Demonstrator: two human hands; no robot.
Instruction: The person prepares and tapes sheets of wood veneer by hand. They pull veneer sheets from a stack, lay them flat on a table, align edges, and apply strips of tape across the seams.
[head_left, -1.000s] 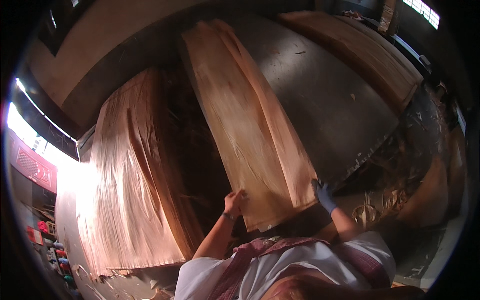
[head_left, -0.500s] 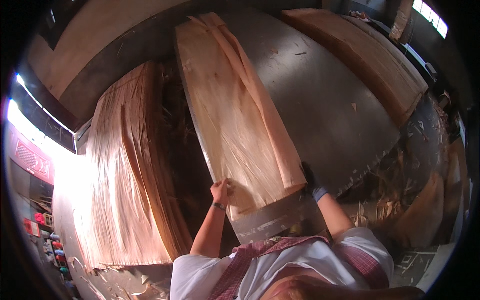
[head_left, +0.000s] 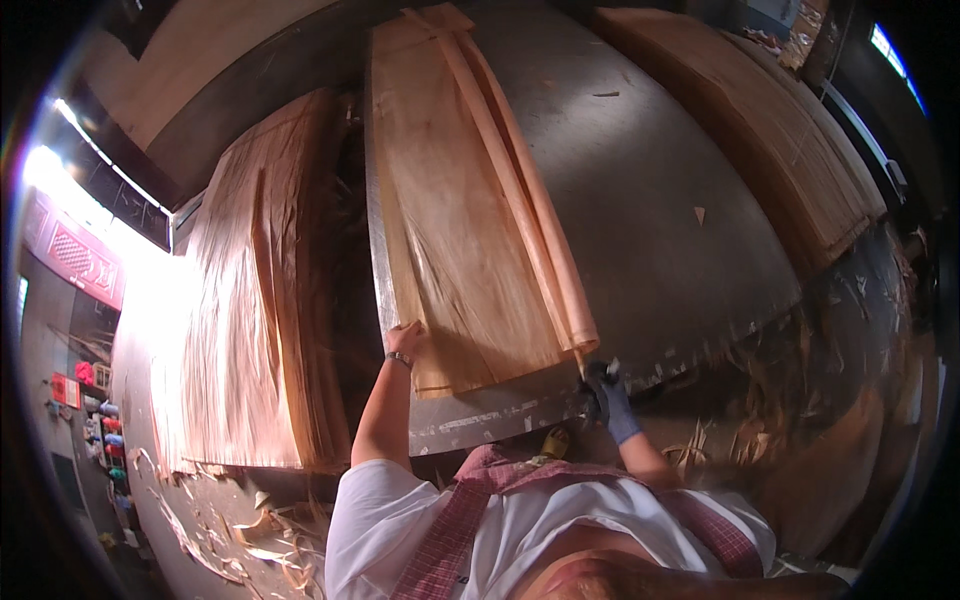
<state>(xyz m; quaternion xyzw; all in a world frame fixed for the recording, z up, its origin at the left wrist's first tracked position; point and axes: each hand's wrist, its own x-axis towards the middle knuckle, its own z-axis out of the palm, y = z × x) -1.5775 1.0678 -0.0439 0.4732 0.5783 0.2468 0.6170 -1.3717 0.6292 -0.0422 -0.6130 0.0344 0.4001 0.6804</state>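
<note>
A long, thin wood veneer sheet lies on a dark metal tabletop, its right edge curled over into a long fold. My left hand, bare with a band at the wrist, is closed on the sheet's left edge by the near corner. Just off the near end of the fold is my right hand, in a dark and blue-grey glove. Its fingers are curled. A thin piece shows between them and the fold, too small to name.
To the left stands a tall stack of veneer; another stack lies at the far right of the table. Torn veneer scraps litter the floor at lower left, with more shreds at right. A dark gap runs beside the table's left edge.
My left hand has shifted left and farther along the sheet's edge. My right hand, partly hidden behind the fold before, now shows in front of its near end. The view has shifted a little.
</note>
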